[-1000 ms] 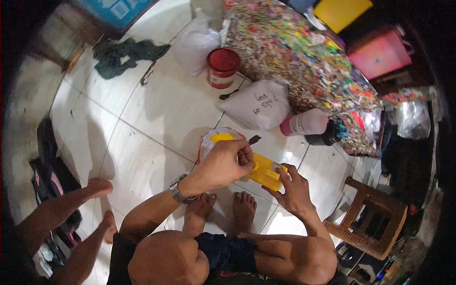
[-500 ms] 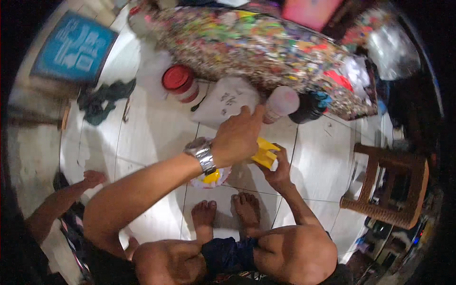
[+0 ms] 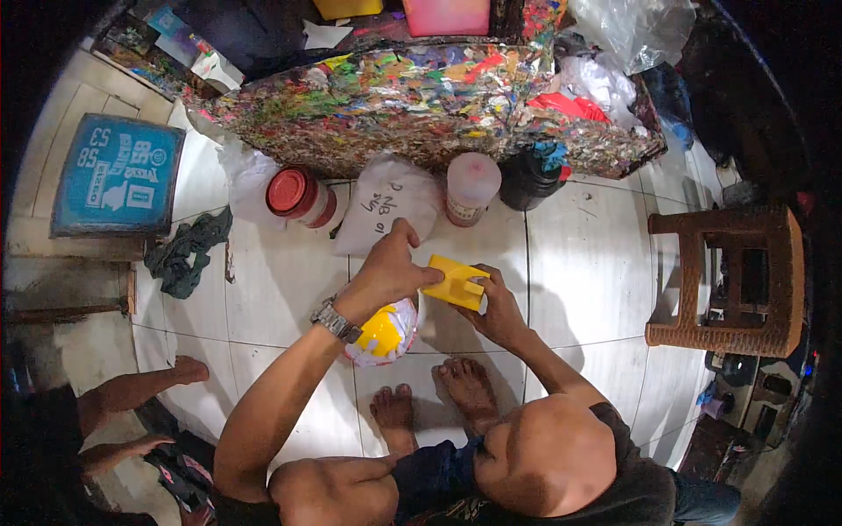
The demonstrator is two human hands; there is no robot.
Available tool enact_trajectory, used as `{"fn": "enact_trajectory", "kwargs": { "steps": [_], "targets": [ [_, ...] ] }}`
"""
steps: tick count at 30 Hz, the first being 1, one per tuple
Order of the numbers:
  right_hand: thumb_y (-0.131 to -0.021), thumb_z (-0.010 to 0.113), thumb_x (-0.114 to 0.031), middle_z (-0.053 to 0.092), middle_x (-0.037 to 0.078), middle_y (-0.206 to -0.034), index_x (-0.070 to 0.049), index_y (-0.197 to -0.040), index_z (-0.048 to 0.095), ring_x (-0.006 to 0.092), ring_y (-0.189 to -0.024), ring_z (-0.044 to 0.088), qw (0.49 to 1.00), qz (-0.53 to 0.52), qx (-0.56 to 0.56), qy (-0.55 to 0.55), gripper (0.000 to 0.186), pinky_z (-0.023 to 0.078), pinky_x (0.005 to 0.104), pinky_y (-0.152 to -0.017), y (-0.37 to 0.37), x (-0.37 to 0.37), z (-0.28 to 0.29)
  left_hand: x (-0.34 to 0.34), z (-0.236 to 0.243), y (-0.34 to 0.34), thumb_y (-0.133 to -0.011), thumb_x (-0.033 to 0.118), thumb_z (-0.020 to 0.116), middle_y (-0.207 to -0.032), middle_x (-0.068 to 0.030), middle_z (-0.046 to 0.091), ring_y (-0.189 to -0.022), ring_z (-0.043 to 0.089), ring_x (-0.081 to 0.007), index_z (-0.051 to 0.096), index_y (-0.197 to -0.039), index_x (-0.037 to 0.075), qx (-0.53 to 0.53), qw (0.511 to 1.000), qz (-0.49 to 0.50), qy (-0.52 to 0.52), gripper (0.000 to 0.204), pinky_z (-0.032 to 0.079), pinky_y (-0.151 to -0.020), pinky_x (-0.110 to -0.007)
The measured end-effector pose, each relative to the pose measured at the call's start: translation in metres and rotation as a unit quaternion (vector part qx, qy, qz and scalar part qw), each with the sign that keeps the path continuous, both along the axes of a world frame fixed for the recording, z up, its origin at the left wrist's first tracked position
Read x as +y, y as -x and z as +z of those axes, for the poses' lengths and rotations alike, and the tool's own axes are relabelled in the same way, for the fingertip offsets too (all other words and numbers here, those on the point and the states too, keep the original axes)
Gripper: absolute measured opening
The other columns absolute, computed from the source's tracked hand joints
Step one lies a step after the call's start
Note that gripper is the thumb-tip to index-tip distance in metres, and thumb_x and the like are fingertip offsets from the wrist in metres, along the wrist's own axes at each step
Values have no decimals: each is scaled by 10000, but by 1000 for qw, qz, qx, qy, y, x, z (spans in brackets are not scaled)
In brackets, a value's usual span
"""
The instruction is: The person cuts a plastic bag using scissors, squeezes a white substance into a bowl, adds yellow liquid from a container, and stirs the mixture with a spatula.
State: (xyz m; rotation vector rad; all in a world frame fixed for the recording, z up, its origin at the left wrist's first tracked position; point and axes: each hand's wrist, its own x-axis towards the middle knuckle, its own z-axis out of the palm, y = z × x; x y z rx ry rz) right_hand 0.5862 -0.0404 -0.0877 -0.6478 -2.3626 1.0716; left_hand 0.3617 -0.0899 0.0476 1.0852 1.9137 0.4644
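Observation:
A yellow block-like piece with a notch at one end (image 3: 456, 283) is gripped at its right end by my right hand (image 3: 500, 307), fingers closed round it. My left hand (image 3: 386, 273), with a metal watch at the wrist, is at the piece's left end. Its thumb touches the edge there and its other fingers stand apart from the thumb, pointing away from me. Partly under my left wrist sits a round container lined with white plastic (image 3: 405, 326), holding bright yellow paint-like matter (image 3: 380, 333).
Beyond my hands stand a red-lidded tub (image 3: 294, 195), a white bag with handwriting (image 3: 386, 206), a translucent bottle (image 3: 474, 186) and a black bottle (image 3: 526, 180), before a paint-spattered bench (image 3: 395, 105). A brown stool (image 3: 667, 324) is at right, a dark rag (image 3: 189, 254) at left. Another person's foot (image 3: 189, 370) shows at left.
My left hand has moved left and back off the yellow piece, which now shows more fully. The piece has shifted slightly left in my right hand, and the view has turned.

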Motion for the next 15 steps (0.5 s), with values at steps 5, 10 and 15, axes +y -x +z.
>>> {"fn": "enact_trajectory", "kwargs": {
  "steps": [5, 10, 15],
  "targets": [
    [-748, 799, -107, 465, 238, -1279, -62, -1203, 416, 440, -1048, 579, 999, -3, 46, -23, 596, 543, 449, -831, 6, -6, -2, 2, -13, 4, -662, 231, 806, -1077, -300, 566, -998, 618, -407, 410, -1110, -40, 12, 999, 42, 12, 656, 510, -782, -446],
    [-748, 829, -158, 503, 250, -1221, -81, -1201, 403, 419, -1024, 610, 1000, -19, 11, -21, 627, 541, 438, -840, 11, -8, 1, 2, -23, -26, -695, 178, 754, -1044, -274, 545, -946, 590, -406, 441, -1082, -36, 134, 984, -19, -117, 542, 488, -813, -455],
    [-754, 819, -166, 505, 229, -1215, -60, -1171, 456, 401, -1019, 612, 999, -26, 1, -26, 564, 549, 426, -819, 8, -6, 9, -16, 5, 14, -813, 42, 572, -1035, -217, 510, -897, 544, -385, 508, -1006, -17, 145, 947, -81, -277, 212, 453, -824, -452]
  ]
}}
